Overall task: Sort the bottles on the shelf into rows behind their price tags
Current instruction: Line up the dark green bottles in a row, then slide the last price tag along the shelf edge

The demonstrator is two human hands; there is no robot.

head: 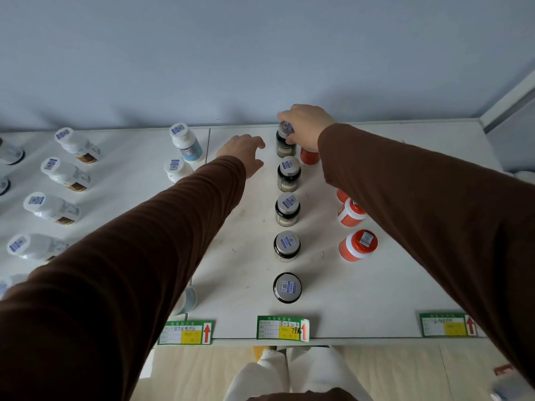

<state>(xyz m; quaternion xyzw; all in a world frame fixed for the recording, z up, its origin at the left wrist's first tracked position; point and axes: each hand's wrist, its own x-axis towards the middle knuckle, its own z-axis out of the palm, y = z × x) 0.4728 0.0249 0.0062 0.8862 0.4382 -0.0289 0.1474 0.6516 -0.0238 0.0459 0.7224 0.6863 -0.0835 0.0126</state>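
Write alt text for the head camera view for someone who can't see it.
A person's right hand grips the cap of the rearmost dark bottle in a five-bottle row behind the middle price tag on a white shelf. The left hand hovers open beside it.

You have five dark bottles (287,287) with silver caps, standing in one row behind the middle tag (283,328). You have four orange bottles (358,245) in part view to their right, some hidden by your right sleeve. You have three white bottles with blue labels (186,143) left of centre, one mostly hidden. You have at least four white bottles with brown labels (76,144) further left. You have three green price tags on the front edge. Two hands show.
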